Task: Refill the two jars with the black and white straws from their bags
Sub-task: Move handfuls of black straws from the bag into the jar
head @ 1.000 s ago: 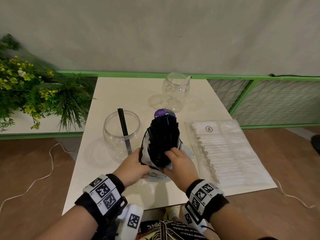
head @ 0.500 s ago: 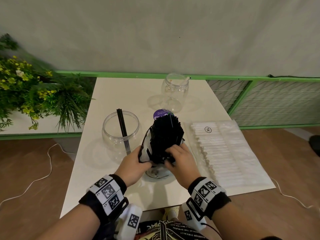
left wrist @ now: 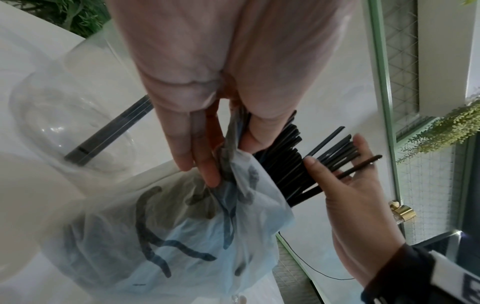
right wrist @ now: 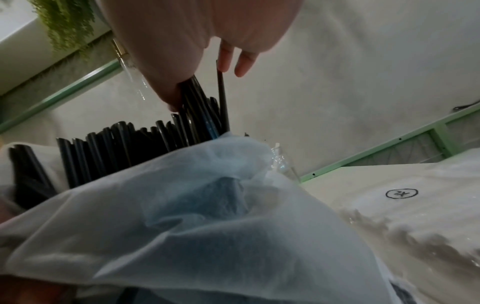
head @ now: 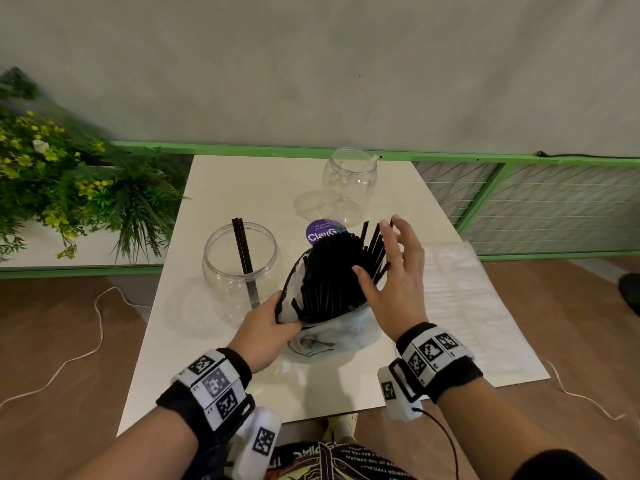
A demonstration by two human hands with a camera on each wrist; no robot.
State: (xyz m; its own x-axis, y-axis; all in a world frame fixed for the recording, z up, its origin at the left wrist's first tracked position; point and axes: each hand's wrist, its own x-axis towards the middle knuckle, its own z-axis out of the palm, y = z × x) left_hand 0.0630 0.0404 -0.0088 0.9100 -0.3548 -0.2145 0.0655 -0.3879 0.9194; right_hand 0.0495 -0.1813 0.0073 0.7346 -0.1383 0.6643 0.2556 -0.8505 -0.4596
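Over on the left we've got the fake plant (head: 69, 188), then the near jar (head: 240, 268) on the worktop (head: 221, 174) with just a couple of black straws standing in it. Our left hand (head: 265, 332) pinches the edge of the thin white bag (head: 332, 336), fingers (left wrist: 205, 164) curled into the plastic. The black straws (head: 332, 271) fan up out of that bag, right in the middle. Our right hand (head: 394, 282) is spread loose against the right side of the bundle, thumb touching the straws, nothing gripped. Farther back sits the second jar (head: 349, 183), and the flat bag of white straws (head: 464, 306) lies at the right.
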